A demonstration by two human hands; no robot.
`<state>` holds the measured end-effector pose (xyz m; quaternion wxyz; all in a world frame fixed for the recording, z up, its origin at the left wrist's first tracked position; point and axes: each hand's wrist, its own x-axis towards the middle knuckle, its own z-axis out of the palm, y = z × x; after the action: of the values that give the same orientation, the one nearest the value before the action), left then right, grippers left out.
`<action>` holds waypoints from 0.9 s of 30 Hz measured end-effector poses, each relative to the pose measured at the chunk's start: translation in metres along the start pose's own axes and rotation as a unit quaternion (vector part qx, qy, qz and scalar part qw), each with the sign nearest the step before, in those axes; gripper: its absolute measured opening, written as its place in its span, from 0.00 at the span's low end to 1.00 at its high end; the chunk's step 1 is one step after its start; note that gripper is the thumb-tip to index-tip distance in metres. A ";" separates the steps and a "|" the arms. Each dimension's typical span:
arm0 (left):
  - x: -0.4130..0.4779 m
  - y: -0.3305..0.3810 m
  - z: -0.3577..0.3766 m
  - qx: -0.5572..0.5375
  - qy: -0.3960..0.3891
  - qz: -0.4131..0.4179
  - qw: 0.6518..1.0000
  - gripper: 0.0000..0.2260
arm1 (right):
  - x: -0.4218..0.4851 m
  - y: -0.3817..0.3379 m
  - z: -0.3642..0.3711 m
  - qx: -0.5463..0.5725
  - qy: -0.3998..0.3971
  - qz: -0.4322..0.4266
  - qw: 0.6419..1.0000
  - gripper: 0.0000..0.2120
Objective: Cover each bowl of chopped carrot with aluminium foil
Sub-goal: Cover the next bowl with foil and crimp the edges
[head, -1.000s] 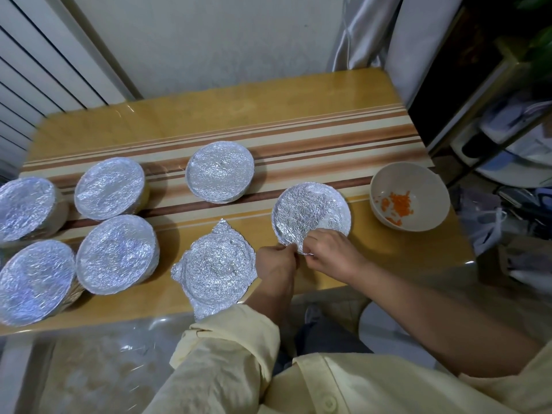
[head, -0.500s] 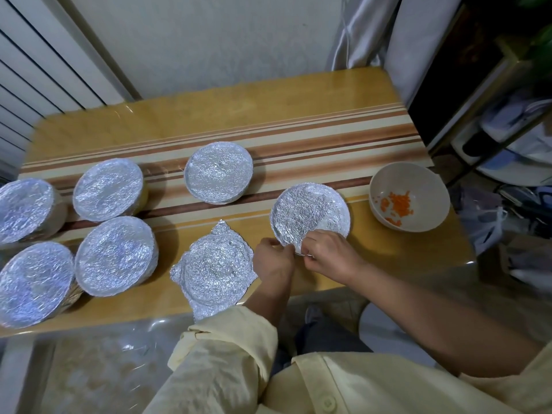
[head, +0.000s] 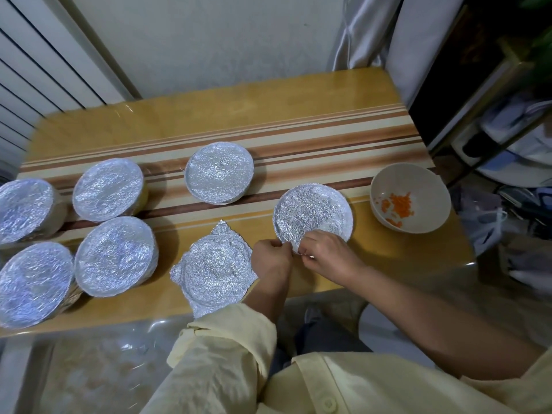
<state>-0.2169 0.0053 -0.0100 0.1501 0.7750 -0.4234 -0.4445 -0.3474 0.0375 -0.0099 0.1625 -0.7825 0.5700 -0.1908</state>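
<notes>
Wooden tabletop with brown and cream stripes running across its middle, set against a white wall. White slatted panel at left; grey curtain behind; cluttered shelf and plastic bag at right.

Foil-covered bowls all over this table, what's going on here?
A person is covering bowls with foil. The left hand and right hand pinch the foil at the near edge of the near bowl. Five covered bowls sit further left. Beside the left hand lies a foil sheet, corners sticking out; what's under it is unclear. At the table's right end, an open bowl of chopped carrot stands uncovered.
</notes>
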 end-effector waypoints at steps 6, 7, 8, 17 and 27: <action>0.012 0.002 -0.007 0.028 -0.005 0.028 0.999 0.09 | -0.011 0.013 -0.012 -0.023 -0.017 -0.024 0.999 0.13; 0.013 0.002 -0.006 0.030 -0.004 0.031 0.999 0.09 | -0.012 0.013 -0.011 -0.029 -0.014 -0.023 0.999 0.12; 0.014 0.001 -0.006 0.031 -0.006 0.031 0.999 0.09 | -0.012 0.011 -0.009 -0.036 -0.010 -0.020 0.999 0.12; 0.014 -0.007 -0.003 -0.070 -0.021 -0.006 0.997 0.24 | -0.008 0.003 -0.004 -0.072 -0.007 -0.006 0.997 0.12; 0.022 -0.026 0.025 -0.098 -0.057 -0.041 0.993 0.14 | -0.006 0.005 -0.005 -0.044 -0.004 -0.011 0.999 0.11</action>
<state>-0.2183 0.0073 -0.0524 0.1827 0.7468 -0.3537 -0.5327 -0.3560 0.0418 -0.0089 0.1285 -0.7957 0.5687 -0.1637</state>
